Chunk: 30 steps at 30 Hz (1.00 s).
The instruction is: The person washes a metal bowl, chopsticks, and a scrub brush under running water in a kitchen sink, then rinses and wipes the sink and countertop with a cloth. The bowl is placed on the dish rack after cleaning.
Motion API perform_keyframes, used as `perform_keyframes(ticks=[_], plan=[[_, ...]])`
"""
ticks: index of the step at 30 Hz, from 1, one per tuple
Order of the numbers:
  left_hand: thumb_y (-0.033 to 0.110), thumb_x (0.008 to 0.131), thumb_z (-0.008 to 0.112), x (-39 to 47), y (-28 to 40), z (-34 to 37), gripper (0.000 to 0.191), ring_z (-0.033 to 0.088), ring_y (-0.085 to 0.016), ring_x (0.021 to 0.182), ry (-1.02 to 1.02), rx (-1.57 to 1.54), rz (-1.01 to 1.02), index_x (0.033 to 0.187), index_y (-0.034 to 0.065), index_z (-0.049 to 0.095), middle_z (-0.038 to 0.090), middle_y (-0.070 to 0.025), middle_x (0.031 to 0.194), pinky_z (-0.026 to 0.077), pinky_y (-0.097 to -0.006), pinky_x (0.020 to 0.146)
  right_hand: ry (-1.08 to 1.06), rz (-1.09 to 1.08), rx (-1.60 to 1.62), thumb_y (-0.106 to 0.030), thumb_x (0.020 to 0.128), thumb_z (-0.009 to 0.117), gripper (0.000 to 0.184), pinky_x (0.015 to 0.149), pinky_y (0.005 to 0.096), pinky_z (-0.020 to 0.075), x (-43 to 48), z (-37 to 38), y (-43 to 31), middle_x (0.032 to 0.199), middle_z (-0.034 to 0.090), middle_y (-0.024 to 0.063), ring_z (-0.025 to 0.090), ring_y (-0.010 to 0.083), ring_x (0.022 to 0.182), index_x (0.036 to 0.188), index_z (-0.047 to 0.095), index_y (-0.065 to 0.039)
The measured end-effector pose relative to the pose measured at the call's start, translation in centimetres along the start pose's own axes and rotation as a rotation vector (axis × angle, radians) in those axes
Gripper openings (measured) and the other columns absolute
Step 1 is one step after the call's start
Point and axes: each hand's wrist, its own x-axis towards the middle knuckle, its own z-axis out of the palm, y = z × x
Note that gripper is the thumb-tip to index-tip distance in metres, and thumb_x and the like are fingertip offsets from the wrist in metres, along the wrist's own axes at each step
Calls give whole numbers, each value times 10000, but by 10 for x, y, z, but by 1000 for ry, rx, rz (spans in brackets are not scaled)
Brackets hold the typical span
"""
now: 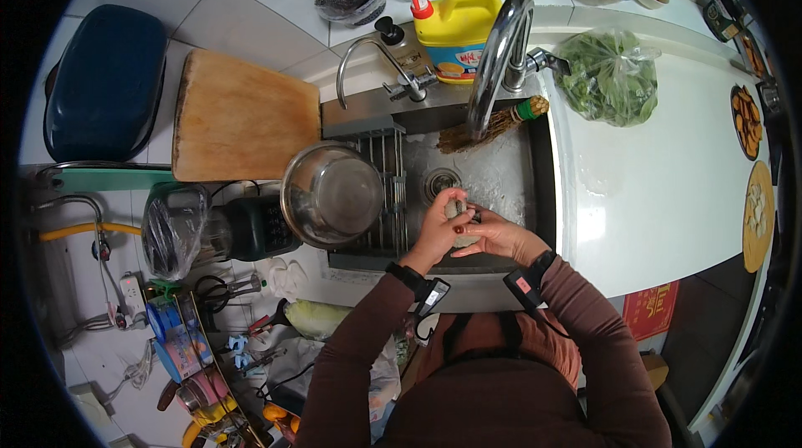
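Note:
Both my hands are over the stainless steel sink [495, 194], close together near its front. Between them is a pale grey object with a dark patch [465, 241], mostly hidden by the fingers, so I cannot tell what it is. My left hand [440, 222] grips it from the left, with the thumb across it. My right hand [504, 236] is pressed against its right side with the fingers spread. Behind the hands is the sink drain [442, 184]. A bundled-twig pot brush [495, 128] with a green band lies under the tall chrome faucet [501, 60].
A steel bowl [335, 194] rests upside down on the drying rack [393, 197] at left. A wooden cutting board [247, 116] lies beyond it. Behind the sink stands a yellow detergent jug [460, 22]. Bagged leafy greens [608, 78] sit on the white counter [651, 197].

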Motion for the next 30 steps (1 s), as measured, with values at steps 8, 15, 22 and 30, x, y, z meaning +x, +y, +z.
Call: perform_keyframes(ticks=[8,15,22,30], plan=[[155,970,514,10,18,4,324,461,-97,1059,-187,-12,-38,1272,38,507,539,-3,1163,344,-266,974,196,123,-723,-106,647,760,321,481,261,376,17,-1,-10,745,566,50,520,127,579,874,555,-9],[248,1000,467,28,-1,8,228,447,-60,818,-49,47,-198,1013,41,562,505,22,886,393,-214,759,430,-491,-1309,-108,690,635,224,686,426,506,47,-16,32,822,648,220,636,374,728,863,619,33],[307,1011,430,39,-24,15,341,381,-57,653,76,275,-194,770,70,480,442,40,723,351,-230,581,577,-323,-1491,-174,718,602,211,708,447,524,50,-25,46,829,661,209,640,398,772,828,657,-2],[323,1010,428,42,-42,27,369,356,-72,618,162,112,-293,718,97,437,402,38,694,345,-233,561,628,-301,-1569,-175,702,610,215,691,442,529,40,-32,48,834,658,226,643,397,773,815,657,2]])
